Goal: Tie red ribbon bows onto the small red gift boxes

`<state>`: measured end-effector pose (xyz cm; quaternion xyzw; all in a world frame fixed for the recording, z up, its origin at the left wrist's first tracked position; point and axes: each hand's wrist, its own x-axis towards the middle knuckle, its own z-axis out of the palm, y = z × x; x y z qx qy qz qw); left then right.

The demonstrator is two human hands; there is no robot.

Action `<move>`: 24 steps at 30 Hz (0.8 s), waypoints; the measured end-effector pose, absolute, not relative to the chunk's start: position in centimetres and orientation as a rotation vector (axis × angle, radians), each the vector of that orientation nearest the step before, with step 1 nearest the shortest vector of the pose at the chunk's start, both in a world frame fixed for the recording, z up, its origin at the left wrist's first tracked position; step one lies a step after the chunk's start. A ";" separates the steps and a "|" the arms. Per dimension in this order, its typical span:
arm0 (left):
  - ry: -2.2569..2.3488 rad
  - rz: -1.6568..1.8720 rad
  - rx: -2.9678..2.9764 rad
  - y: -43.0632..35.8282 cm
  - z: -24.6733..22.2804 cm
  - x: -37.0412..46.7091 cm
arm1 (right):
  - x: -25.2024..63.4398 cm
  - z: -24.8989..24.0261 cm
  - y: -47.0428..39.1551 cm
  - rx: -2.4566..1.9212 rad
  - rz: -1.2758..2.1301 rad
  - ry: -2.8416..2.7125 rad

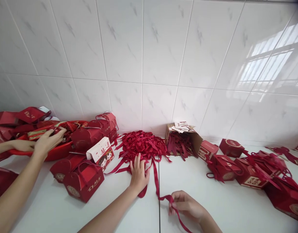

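Observation:
A heap of dark red ribbons (144, 145) lies tangled on the white table near the wall. On its front edge rests my left hand (139, 174), palm down with fingers stretched out over the ribbons; a loop of ribbon comes out beneath it. My right hand (184, 205) pinches a single red ribbon (178, 217) between thumb and fingers, to the right of the table seam. That strip runs back up to the heap, and its other end hangs toward the bottom edge. What lies under my left palm is hidden.
Behind the heap's right side, a cardboard box (196, 142) lies open with ribbons inside and paper tags on top. Red gift boxes (252, 176) stand at right, more (84, 181) at left. A co-worker's hands (48, 139) reach over a red basin (54, 154) of wrapped items.

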<state>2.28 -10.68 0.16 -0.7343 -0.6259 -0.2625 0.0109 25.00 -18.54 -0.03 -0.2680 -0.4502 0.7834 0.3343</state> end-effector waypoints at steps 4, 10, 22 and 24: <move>-1.649 -1.052 -2.679 -11.3 1.9 2.9 | 22.7 1.1 -18.5 -0.741 1.873 -1.061; -1.828 -1.245 -3.410 -12.1 9.6 3.1 | 20.2 6.7 -16.7 -0.638 1.641 -1.097; -1.812 -1.492 -3.286 -17.8 19.2 0.1 | 19.5 14.3 -18.1 -0.302 1.701 -0.929; -1.810 -1.465 -3.382 -18.6 19.7 -0.4 | 19.8 14.0 -18.4 -0.155 1.650 -0.916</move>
